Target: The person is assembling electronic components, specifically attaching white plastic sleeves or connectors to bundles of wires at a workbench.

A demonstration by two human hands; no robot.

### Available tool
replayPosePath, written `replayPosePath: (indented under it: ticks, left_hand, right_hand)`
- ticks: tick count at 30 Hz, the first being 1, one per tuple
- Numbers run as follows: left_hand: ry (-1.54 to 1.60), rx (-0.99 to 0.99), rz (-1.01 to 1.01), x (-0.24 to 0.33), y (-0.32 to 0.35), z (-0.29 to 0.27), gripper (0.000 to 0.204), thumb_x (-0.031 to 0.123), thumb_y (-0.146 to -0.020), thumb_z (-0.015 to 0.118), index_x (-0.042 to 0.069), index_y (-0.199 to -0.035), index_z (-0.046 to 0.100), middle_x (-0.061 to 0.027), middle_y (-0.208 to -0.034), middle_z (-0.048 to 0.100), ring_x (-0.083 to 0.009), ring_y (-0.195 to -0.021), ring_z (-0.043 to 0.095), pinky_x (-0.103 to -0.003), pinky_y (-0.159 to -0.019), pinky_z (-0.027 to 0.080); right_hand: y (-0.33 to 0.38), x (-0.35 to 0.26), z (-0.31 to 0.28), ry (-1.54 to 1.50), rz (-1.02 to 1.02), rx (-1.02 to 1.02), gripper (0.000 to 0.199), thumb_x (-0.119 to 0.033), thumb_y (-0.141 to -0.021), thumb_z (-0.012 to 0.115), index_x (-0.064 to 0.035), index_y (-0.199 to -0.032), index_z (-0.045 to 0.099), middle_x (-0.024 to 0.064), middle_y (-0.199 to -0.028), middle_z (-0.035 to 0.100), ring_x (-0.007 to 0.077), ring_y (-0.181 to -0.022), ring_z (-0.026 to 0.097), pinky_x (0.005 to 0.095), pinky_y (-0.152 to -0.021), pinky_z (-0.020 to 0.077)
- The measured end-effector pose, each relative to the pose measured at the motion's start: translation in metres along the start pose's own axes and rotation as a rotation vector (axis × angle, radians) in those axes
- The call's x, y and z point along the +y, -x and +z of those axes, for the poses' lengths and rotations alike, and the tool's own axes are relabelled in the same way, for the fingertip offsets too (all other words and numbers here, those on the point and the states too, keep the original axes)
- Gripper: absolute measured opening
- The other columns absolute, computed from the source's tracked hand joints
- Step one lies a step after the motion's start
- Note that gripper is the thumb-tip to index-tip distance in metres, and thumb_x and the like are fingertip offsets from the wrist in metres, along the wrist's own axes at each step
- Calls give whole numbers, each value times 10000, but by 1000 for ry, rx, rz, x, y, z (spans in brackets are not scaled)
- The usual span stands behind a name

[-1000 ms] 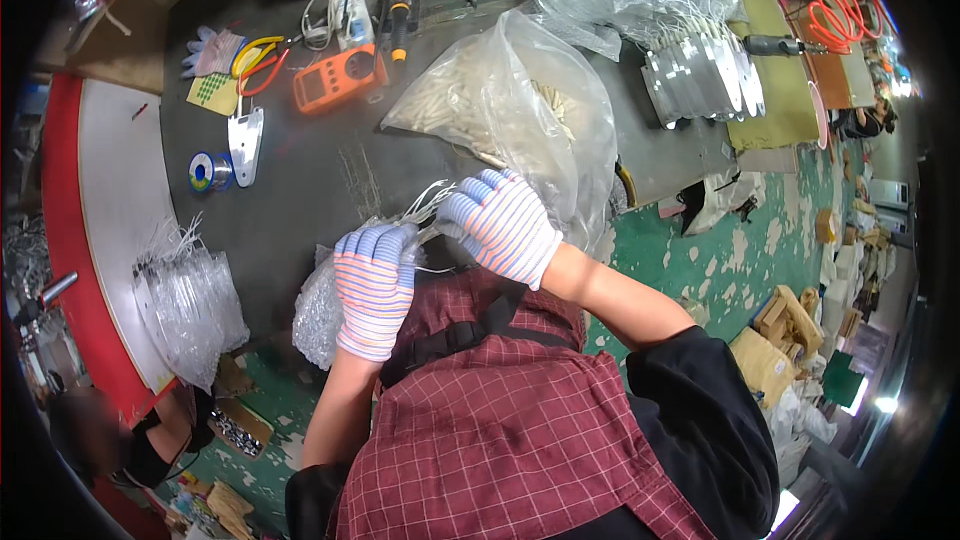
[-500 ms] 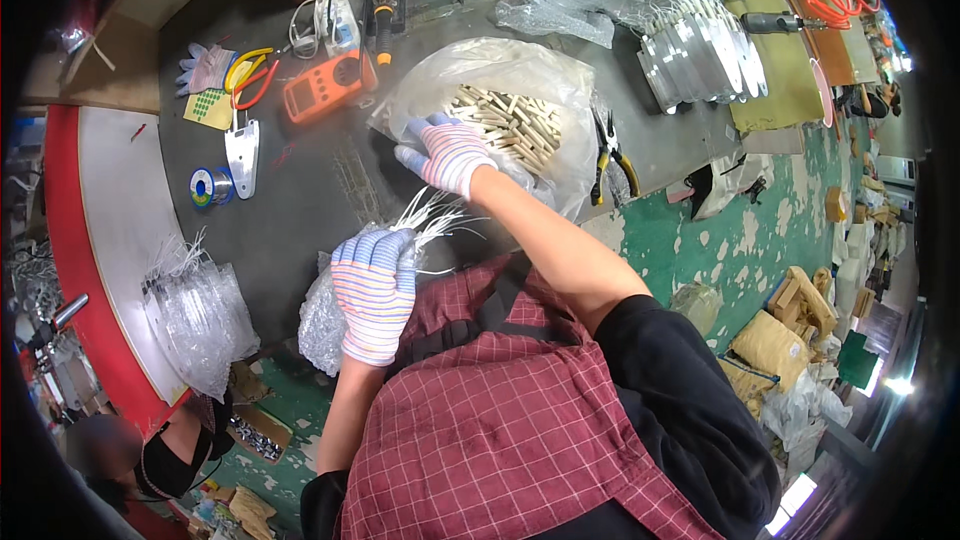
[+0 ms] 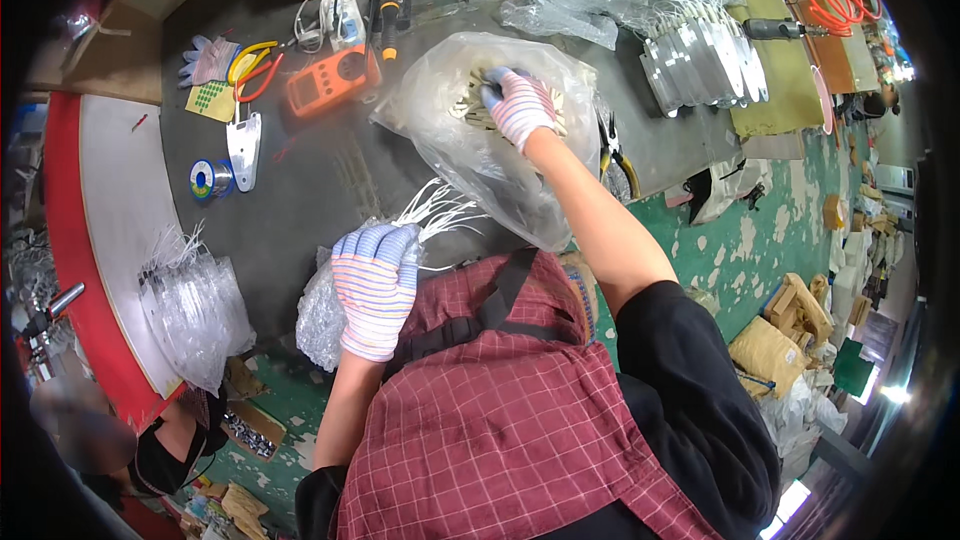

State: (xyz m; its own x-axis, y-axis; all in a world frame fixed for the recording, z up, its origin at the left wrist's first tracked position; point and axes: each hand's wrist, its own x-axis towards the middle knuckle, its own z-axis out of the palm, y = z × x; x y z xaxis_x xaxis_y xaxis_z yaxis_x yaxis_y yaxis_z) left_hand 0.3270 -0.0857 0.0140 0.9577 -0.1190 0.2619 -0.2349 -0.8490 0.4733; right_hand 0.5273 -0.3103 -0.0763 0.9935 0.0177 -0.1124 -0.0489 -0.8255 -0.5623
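My left hand point(image 3: 375, 285), in a striped glove with bluish fingers, is wrapped over a bubble-wrapped bundle point(image 3: 321, 315) at the table's near edge. Thin white wires point(image 3: 440, 210) fan out from the bundle's far end. My right hand point(image 3: 522, 108), gloved the same way, reaches inside a clear plastic bag point(image 3: 430, 65) lying open on the table. Its fingers are bent down in a pinch among small tan sticks point(image 3: 467, 105); whatever lies between the fingertips is hidden.
An orange meter point(image 3: 330, 82), a screwdriver point(image 3: 390, 20) and a solder spool point(image 3: 210, 180) lie left of the bag. Pliers point(image 3: 616, 155) are just right of it. Farther right stand white plates with wires point(image 3: 700, 65). Another wrapped bundle point(image 3: 198, 315) sits left; a person is at lower left.
My right hand has moved right and farther in, from the bag's near left edge onto the sticks. The bag's near side has shifted and covers more of them. My left hand stays put.
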Motion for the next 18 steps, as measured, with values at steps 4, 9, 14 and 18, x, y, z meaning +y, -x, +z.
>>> replayPosePath:
  ticks: [4, 9, 14, 18]
  left_hand:
    - [1, 14, -4, 2, 0, 0, 222, 102, -797, 706, 105, -1018, 711, -110, -996, 670, -319, -953, 623, -444, -887, 463]
    - [15, 8, -7, 2, -1, -2, 185, 117, -806, 714, 115, -991, 716, -96, -968, 683, -311, -935, 637, -430, -874, 472]
    - [14, -11, -29, -1, -6, -2, 170, 142, -794, 730, 122, -962, 717, -85, -938, 691, -302, -895, 643, -426, -839, 472]
    - [44, 5, -59, -1, -8, 0, 158, 145, -795, 735, 119, -949, 709, -86, -923, 684, -301, -878, 639, -427, -824, 468]
  right_hand:
    - [-6, -3, 12, 196, -60, 1, 312, -266, -858, 691, -167, -1153, 691, 162, -1040, 708, 374, -1011, 663, 476, -878, 514]
    - [12, 3, -10, 352, -78, -22, 231, -278, -861, 701, -161, -1059, 724, 158, -1034, 712, 365, -965, 668, 453, -850, 524]
    - [72, -20, -61, -134, -217, -86, 179, -202, -930, 667, -44, -1011, 691, 176, -920, 706, 357, -846, 680, 397, -771, 535]
    - [133, -42, -83, -251, -261, -327, 220, -224, -913, 712, -31, -1008, 668, 174, -873, 680, 377, -797, 656, 403, -730, 527]
